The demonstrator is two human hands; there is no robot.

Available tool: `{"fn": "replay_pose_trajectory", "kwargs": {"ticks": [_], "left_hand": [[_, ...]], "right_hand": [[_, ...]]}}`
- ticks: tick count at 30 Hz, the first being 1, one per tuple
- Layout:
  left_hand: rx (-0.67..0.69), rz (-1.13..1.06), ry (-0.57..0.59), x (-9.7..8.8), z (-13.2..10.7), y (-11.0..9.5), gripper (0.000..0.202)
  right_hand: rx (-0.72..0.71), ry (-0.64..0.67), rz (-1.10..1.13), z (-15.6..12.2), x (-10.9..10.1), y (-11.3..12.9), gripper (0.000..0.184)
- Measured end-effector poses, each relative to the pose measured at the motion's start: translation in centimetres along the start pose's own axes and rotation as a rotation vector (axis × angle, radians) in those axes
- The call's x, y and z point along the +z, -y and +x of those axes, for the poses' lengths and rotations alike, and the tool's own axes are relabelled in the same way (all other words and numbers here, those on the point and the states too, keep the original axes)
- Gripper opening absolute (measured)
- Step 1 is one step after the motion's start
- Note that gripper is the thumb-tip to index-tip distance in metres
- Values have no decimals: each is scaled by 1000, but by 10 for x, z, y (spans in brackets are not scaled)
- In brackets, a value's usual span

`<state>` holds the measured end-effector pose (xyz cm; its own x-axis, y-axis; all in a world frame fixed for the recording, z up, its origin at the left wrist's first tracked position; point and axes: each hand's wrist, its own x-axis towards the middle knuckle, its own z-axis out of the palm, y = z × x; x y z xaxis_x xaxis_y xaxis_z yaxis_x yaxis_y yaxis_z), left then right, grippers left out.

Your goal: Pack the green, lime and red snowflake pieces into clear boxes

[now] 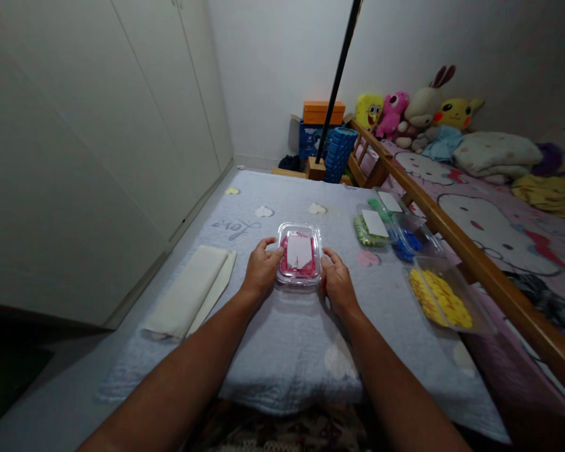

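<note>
A clear plastic container point(298, 278) with its lid on sits in the middle of the cloth-covered table. Pinkish-red pieces show through it, along with a white card or label point(300, 250). My left hand point(262, 267) grips its left side, thumb near the lid's edge. On the opposite side my right hand point(338, 280) holds the right wall with curled fingers. What the pieces inside are, I cannot make out.
At right stand a lidded box of green pieces point(371, 228), a box of blue pieces point(407, 243) and a tub of yellow pieces point(442, 298). Folded cream cloth point(193, 289) lies at left. A wooden bed rail point(480, 270) borders the table's right side.
</note>
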<state>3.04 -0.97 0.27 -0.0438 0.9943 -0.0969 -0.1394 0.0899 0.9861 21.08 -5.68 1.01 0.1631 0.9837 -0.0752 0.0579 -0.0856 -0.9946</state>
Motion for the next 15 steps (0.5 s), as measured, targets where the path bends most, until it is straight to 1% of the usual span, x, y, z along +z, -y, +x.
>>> {"fn": "replay_pose_trajectory", "kwargs": {"ticks": [8, 11, 15], "left_hand": [[19, -15, -59, 7, 4, 1, 61], [-4, -47, -54, 9, 5, -2, 60], [-41, -36, -51, 9, 4, -6, 58]], "right_hand": [[55, -36, 172, 5, 4, 3, 75], [111, -45, 220, 8, 5, 1, 78], [140, -40, 256, 11, 4, -2, 74]]}}
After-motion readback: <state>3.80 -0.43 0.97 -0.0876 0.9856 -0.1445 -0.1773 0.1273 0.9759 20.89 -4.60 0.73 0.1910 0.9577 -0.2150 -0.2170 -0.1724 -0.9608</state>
